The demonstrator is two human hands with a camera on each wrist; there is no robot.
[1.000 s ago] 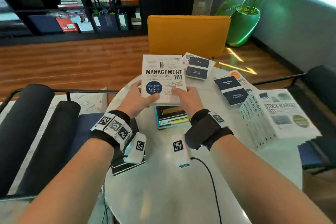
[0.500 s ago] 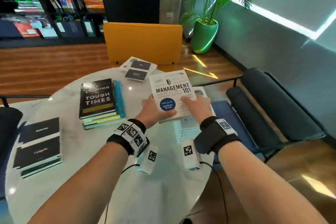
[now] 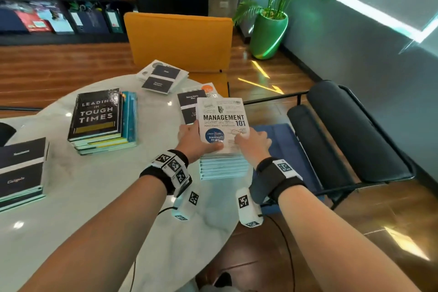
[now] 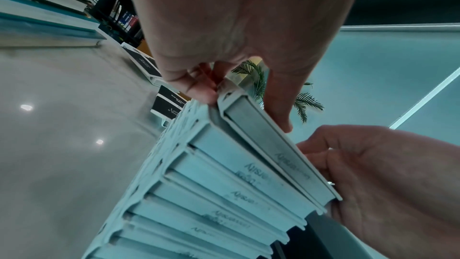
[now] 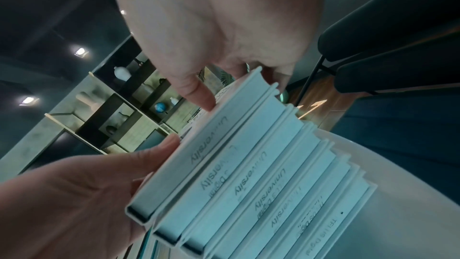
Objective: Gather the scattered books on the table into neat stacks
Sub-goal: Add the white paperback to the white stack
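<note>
Both hands hold the white "Management 101" book (image 3: 222, 123) by its near corners. My left hand (image 3: 198, 140) pinches the left corner, thumb on the cover. My right hand (image 3: 253, 141) grips the right corner. The book sits on top of a stack of white books (image 3: 224, 169) at the table's right edge; in the left wrist view the top book (image 4: 273, 157) is tilted slightly off the one below. In the right wrist view my right hand (image 5: 239, 90) has its thumb on that book (image 5: 189, 157).
On the round white table (image 3: 113, 197) a stack topped by "Leading in Tough Times" (image 3: 97, 114) stands at left centre. Dark booklets (image 3: 21, 168) lie far left and others (image 3: 161, 78) at the back. A yellow chair (image 3: 177, 40) and a dark chair (image 3: 350, 130) flank the table.
Both hands have carried the Management 101 book from above the colourful stack to the right and set it down onto the white stack. My head has turned right.
</note>
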